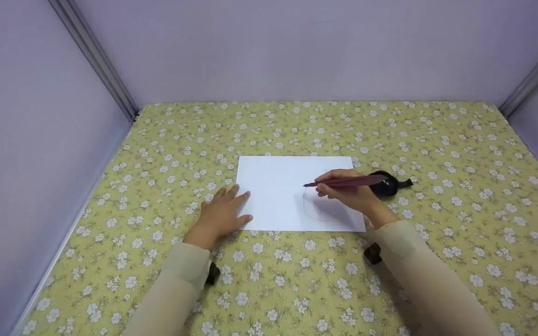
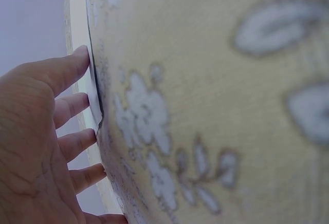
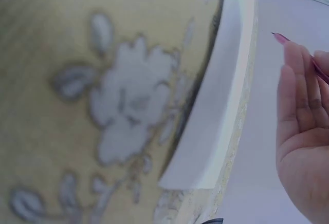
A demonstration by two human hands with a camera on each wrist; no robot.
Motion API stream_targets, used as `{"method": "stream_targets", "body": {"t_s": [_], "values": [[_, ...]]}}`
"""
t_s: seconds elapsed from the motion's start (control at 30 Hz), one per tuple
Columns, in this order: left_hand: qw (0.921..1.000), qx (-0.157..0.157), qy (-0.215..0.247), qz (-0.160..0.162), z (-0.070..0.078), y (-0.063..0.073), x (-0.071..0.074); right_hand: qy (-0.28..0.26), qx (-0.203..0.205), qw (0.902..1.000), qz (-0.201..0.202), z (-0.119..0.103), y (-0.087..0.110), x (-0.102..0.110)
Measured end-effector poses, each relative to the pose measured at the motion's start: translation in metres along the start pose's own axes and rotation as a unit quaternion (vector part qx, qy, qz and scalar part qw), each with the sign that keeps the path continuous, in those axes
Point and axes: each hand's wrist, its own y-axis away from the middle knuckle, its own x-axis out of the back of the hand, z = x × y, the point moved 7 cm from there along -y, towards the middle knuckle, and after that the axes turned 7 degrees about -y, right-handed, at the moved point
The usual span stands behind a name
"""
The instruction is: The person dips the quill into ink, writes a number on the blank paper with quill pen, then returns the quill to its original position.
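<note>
A white sheet of paper (image 1: 269, 191) lies on the flowered tablecloth, with a faint curved line (image 1: 318, 218) on its right half. My right hand (image 1: 350, 191) pinches a dark red pen (image 1: 353, 181) whose rear end is broad, like a feather. The pen's tip points left, above or on the paper; contact cannot be made out. In the right wrist view, the pen's pink front end (image 3: 280, 38) and dark point stick out past the fingers. With fingers spread, my left hand (image 1: 220, 212) rests at the sheet's left edge, thumb and fingertips over the paper.
A glossy black round object (image 1: 385, 185) with a short stem lies just right of the paper, partly behind my right hand. Pale walls (image 1: 269, 51) enclose the yellow flowered tabletop (image 1: 278, 280) at the back and sides. Dark wrist devices (image 1: 372, 254) hang under both sleeves.
</note>
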Motion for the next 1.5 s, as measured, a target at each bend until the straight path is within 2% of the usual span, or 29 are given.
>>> {"method": "stream_targets", "body": {"t_s": [0.17,0.4,0.63,0.73,1.03,1.2,1.5], "values": [[1.0000,-0.004,-0.001,-0.003,-0.001,-0.002,-0.003,-0.013,0.064,0.9975,0.027,-0.013,0.001,0.006],[1.0000,-0.005,0.003,-0.003,-0.003,-0.002,-0.006,-0.017,0.100,0.9915,0.081,-0.029,0.003,0.019],[1.0000,-0.005,0.002,0.002,-0.002,-0.001,-0.006,-0.013,0.172,0.9782,0.115,-0.046,0.008,0.030],[1.0000,-0.005,0.006,0.003,-0.002,-0.001,-0.006,-0.003,0.191,0.9722,0.135,-0.050,0.012,0.036],[1.0000,-0.003,0.006,0.005,-0.001,-0.001,-0.005,0.053,0.216,0.9520,0.210,-0.053,0.027,0.060],[0.9999,-0.010,0.006,0.003,0.000,-0.001,-0.002,0.062,0.245,0.9410,0.225,-0.055,0.035,0.074],[0.9999,-0.012,-0.003,0.010,0.000,0.000,-0.001,0.067,0.236,0.9406,0.234,-0.060,0.054,0.097]]}}
